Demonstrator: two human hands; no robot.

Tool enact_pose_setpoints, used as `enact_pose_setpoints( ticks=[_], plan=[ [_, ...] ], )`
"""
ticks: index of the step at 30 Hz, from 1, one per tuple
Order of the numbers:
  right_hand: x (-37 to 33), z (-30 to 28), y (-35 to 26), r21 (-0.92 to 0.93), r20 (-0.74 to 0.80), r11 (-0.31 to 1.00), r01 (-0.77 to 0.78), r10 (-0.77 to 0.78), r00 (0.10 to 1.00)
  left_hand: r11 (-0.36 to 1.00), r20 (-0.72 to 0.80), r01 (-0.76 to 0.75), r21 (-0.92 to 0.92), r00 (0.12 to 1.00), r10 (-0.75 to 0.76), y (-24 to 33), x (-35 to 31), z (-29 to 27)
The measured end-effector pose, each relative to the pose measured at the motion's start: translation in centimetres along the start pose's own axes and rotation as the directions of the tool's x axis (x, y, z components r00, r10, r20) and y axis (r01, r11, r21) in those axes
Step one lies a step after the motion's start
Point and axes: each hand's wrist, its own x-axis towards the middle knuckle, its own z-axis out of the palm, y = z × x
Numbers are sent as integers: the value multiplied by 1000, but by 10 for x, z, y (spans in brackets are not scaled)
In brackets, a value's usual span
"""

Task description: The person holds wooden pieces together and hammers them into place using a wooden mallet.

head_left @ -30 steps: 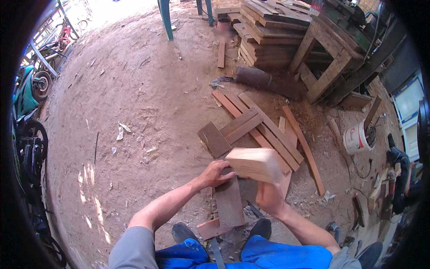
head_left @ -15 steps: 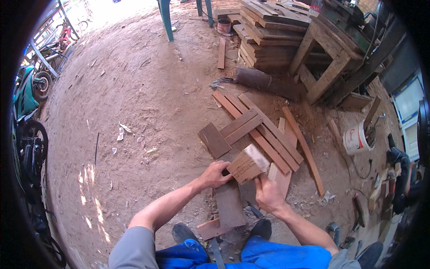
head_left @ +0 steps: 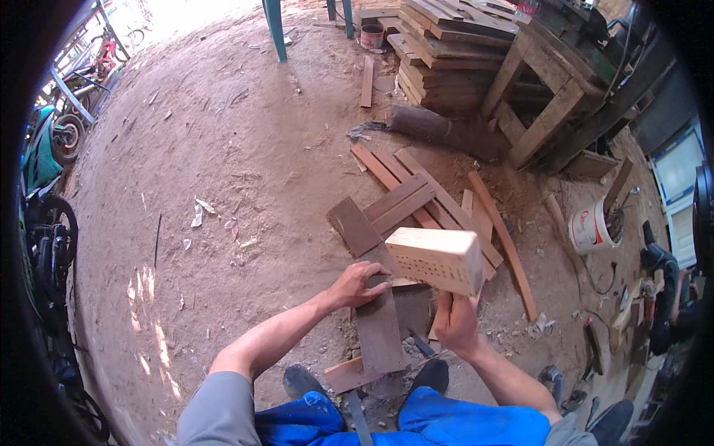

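Observation:
My right hand [head_left: 456, 325] is closed below a pale wooden mallet [head_left: 435, 260], its thick block-shaped head dotted with dents. The handle is mostly hidden by my fingers and the head. To its left, my left hand [head_left: 360, 285] curls its fingers over the far end of a dark brown wooden board [head_left: 381, 334] between my feet. The mallet head hangs above and to the right of that end, apart from the board. Another dark wood piece [head_left: 411, 306] shows under the mallet. A reddish board [head_left: 346, 375] lies on the ground by my left foot.
Ahead lie crossed wooden slats [head_left: 401, 204] with a dark flat piece [head_left: 354, 225]. A board stack [head_left: 446, 70] and a rough wooden bench [head_left: 547, 97] stand far right. A white bucket [head_left: 590, 229] is at right; motorcycles [head_left: 56, 230] line the left.
The mallet has swung up and to the right, away from the board's far end, and its head has turned. My left hand stays at the board, its fingers slightly shifted.

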Motion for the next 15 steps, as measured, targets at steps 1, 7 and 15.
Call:
enact_pose_setpoints(
  ticks=[1, 7, 15],
  plan=[
    [0, 0, -2, -19, -1, 999, 30, -30, 1000, 999, 25, -44, -25, 999, 45, 0, 0, 0],
    [-2, -4, -8, -116, 289, 982, -149, 177, 941, 999, 65, -39, -29, 997, 40, -7, 3, 0],
    [-2, -1, -12, -303, 404, 938, -168, 286, 869, 999, 89, 31, -18, 996, -30, -5, 1, -1]
  ],
)
